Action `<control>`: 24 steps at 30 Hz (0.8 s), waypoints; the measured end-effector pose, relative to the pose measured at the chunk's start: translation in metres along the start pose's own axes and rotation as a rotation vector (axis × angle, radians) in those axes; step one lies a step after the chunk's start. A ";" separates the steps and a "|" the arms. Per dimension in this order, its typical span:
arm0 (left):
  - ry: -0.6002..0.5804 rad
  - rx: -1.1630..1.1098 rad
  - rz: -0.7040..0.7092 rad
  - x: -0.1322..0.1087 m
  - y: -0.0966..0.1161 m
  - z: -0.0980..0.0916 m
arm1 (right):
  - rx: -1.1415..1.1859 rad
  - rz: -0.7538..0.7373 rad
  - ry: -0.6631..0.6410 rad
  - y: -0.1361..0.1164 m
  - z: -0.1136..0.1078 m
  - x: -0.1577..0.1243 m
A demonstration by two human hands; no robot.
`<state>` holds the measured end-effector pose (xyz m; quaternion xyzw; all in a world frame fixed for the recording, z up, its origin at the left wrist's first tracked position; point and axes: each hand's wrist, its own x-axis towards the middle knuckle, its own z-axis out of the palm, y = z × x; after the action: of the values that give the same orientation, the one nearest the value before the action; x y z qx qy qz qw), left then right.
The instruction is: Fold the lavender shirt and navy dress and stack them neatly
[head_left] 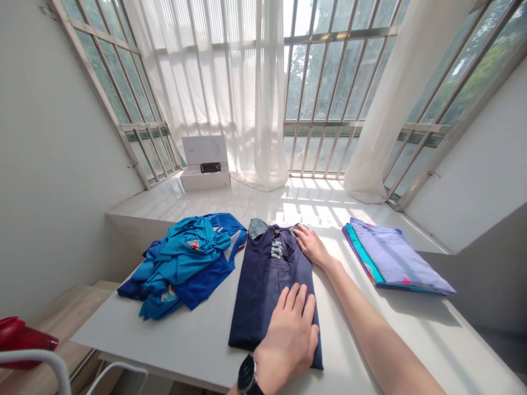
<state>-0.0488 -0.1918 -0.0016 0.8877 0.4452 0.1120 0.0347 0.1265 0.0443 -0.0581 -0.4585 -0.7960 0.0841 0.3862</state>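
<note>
A dark navy garment [261,285], folded into a long rectangle, lies on the white table. Patterned grey-green collar pieces and a row of small bows show at its far end. My left hand [290,323], with a black watch at the wrist, rests flat on the near right part of the cloth, fingers stretched out. At the far right corner, by the collar, my right hand [313,247] touches the garment with its fingers extended. Left of it sits a crumpled heap of blue and teal clothes [187,258]. On the right is a stack of folded clothes [397,255], lavender on top.
The white table [197,340] meets a tiled window ledge [263,200]. An open white box [206,178] with a black object stands there, before sheer curtains [259,109] and barred windows. A red object [28,343] and a white curved tube [45,356] are at lower left.
</note>
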 end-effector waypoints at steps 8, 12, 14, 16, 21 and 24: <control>-0.074 -0.152 0.112 -0.023 0.001 -0.020 | 0.064 0.335 0.442 -0.005 -0.029 -0.023; -0.072 -0.267 0.147 -0.046 0.005 -0.031 | 0.061 0.417 0.449 -0.006 -0.051 -0.048; -0.078 -0.319 0.153 -0.058 0.006 -0.034 | 0.082 0.410 0.383 -0.011 -0.061 -0.057; -0.081 -0.360 0.150 -0.068 0.007 -0.037 | 0.120 0.396 0.293 -0.018 -0.069 -0.063; -0.059 -0.403 0.136 -0.078 0.005 -0.043 | 0.213 0.360 0.139 -0.028 -0.077 -0.061; -0.050 -0.389 0.130 -0.078 0.005 -0.045 | 0.187 0.362 0.133 -0.025 -0.077 -0.057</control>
<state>-0.1000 -0.2592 0.0296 0.8937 0.3559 0.1757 0.2092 0.1795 -0.0317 -0.0239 -0.5608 -0.6621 0.1951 0.4573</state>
